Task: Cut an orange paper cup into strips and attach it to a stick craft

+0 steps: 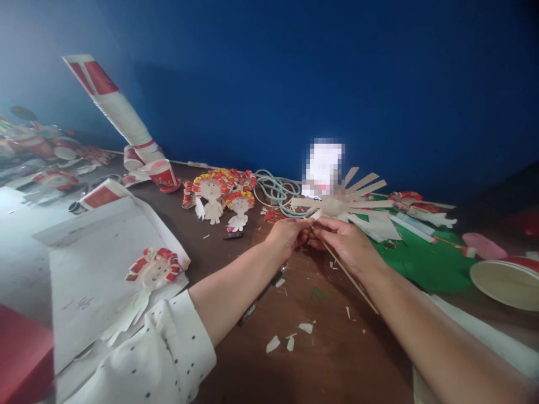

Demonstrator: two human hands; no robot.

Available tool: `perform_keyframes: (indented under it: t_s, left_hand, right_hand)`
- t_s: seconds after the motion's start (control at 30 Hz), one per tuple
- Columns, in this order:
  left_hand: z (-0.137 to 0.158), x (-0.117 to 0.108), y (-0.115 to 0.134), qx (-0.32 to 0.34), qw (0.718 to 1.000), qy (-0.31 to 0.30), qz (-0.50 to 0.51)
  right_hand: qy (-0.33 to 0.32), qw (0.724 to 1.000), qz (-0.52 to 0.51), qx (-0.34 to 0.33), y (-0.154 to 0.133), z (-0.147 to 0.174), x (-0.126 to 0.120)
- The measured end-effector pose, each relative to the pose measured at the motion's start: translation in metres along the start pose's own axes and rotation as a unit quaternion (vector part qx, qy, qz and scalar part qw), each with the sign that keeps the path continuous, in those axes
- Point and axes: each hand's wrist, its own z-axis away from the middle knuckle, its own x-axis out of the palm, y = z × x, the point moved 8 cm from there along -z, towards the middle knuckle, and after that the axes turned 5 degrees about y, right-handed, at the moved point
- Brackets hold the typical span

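Note:
Both my hands meet in the middle of the head view, over the brown table. My left hand point(287, 234) is closed, its fingertips pinching the near edge of a white paper cutout point(337, 207) whose long cut strips fan outward. My right hand point(349, 244) is closed too, touching the same spot. A thin wooden stick point(351, 278) runs from its fingers back toward me, under the palm. Exactly how stick and paper meet is hidden behind the fingers.
Paper dolls with red and yellow curled hair point(210, 193) stand left of my hands, beside a coiled pale cord point(273, 188). A green sheet point(433, 261) lies right. Paper scraps point(273, 343) dot the table; a blue wall point(252, 84) rises behind.

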Motion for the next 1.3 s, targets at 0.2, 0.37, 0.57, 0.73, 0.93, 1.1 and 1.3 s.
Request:
perform_keyframes:
  t_s: [0.2,0.37,0.57,0.73,0.93,1.1,1.3]
  left_hand:
    - [-0.001,0.000,0.002,0.033,0.999,-0.009,0.001]
    - [-0.004,0.000,0.002,0.060,0.998,-0.021,-0.002]
    - [0.002,0.009,0.013,0.110,0.991,-0.072,0.021]
    - [0.012,0.019,0.021,0.123,0.985,-0.114,0.029]
    - [0.003,0.010,0.012,0.096,0.992,-0.081,0.018]
    - [-0.003,0.006,0.006,0.063,0.995,-0.075,0.025]
    - [-0.004,0.004,0.005,0.053,0.997,-0.049,0.040]
  right_hand:
    - [-0.021,1.000,0.001,-0.003,-0.001,0.000,0.003]
    - [-0.025,1.000,-0.006,0.000,0.001,0.000,0.003]
    - [-0.031,0.999,-0.014,-0.017,-0.015,0.010,0.006]
    - [-0.012,0.995,0.069,-0.070,-0.034,0.018,0.001]
    - [-0.023,0.996,0.080,-0.014,-0.027,0.017,0.004]
    - [-0.018,0.998,0.061,0.017,-0.020,0.015,0.007]
    - [0.004,1.000,0.002,0.030,-0.007,0.010,0.009]
